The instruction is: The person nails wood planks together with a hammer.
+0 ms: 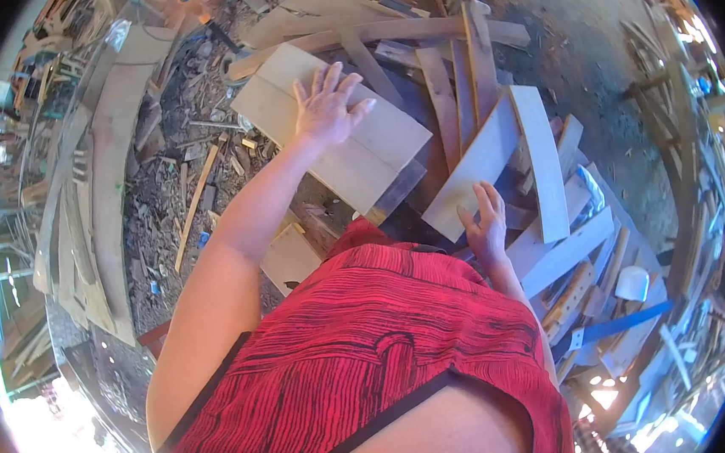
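Observation:
My left hand [330, 111] lies with spread fingers over a wide, pale wooden panel [382, 152], which has a line across it and sits tilted in front of me. Under the panel's near corner shows a darker block of wood [400, 191]. To the right, my right hand [487, 227] is held with thumb and fingers apart, its fingertips at the lower edge of a pale board [486, 153]. Beside that board a narrower, light plank [542, 161] leans at an angle.
Several brown planks [440, 93] are stacked beyond the panel, with a long curved one [407, 30] across them. A long board [112, 186] lies at the left. Wood scraps and a thin stick [196, 207] litter the ground. At the lower right lies a blue strip [625, 322] among offcuts.

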Demonstrator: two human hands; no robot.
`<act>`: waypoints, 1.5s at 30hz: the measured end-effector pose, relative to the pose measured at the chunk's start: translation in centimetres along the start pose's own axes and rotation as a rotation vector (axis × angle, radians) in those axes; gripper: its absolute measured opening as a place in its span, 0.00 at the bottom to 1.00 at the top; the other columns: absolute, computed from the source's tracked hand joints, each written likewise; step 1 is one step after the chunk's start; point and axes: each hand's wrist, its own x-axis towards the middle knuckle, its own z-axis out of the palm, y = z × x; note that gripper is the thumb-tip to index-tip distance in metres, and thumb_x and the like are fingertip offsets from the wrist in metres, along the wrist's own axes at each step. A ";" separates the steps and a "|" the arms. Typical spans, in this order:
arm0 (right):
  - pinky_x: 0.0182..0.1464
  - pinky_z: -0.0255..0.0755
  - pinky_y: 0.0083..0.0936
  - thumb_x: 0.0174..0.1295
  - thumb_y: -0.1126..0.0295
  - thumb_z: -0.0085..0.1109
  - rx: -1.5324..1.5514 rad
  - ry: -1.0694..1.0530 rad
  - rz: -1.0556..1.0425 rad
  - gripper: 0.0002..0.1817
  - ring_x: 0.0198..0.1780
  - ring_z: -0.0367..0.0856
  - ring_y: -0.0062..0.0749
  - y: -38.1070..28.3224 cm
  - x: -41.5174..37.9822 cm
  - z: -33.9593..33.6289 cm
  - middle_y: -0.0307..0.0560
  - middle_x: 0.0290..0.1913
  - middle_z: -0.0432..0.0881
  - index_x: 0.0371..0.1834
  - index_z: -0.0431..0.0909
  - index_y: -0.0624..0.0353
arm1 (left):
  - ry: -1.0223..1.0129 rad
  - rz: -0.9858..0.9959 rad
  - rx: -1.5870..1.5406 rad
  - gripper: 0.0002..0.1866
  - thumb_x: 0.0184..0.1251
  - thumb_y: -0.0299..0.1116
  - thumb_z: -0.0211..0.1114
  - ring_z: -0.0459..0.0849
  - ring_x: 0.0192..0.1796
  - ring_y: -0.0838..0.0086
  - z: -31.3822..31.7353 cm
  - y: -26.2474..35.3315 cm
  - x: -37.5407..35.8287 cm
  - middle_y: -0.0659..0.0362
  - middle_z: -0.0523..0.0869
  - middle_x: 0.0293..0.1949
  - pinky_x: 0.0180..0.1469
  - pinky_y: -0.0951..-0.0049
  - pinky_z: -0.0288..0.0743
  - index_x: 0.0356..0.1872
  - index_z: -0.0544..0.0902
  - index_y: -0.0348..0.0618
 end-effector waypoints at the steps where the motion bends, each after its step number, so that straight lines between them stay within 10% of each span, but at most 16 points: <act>1: 0.66 0.62 0.41 0.57 0.65 0.64 0.001 0.011 0.018 0.28 0.65 0.68 0.53 -0.7 0.6 -0.1 0.59 0.63 0.71 0.60 0.73 0.65 | -0.002 -0.010 -0.008 0.34 0.66 0.62 0.54 0.49 0.77 0.55 -0.2 0.1 0.0 0.53 0.57 0.75 0.71 0.31 0.37 0.67 0.69 0.55; 15: 0.50 0.73 0.18 0.69 0.68 0.58 1.032 -0.238 0.036 0.26 0.49 0.77 0.19 -3.9 10.7 5.1 0.41 0.58 0.73 0.68 0.66 0.59 | 0.020 0.030 0.066 0.29 0.68 0.60 0.54 0.50 0.77 0.55 0.7 -0.2 0.3 0.54 0.58 0.74 0.70 0.31 0.40 0.65 0.70 0.61; 45: 0.57 0.65 0.15 0.68 0.72 0.57 1.143 -0.390 0.089 0.23 0.54 0.73 0.19 -2.4 12.6 5.9 0.38 0.54 0.75 0.65 0.71 0.65 | -0.012 -0.065 -0.010 0.31 0.66 0.61 0.54 0.49 0.78 0.57 -0.9 0.6 -0.4 0.55 0.57 0.75 0.74 0.36 0.37 0.66 0.70 0.59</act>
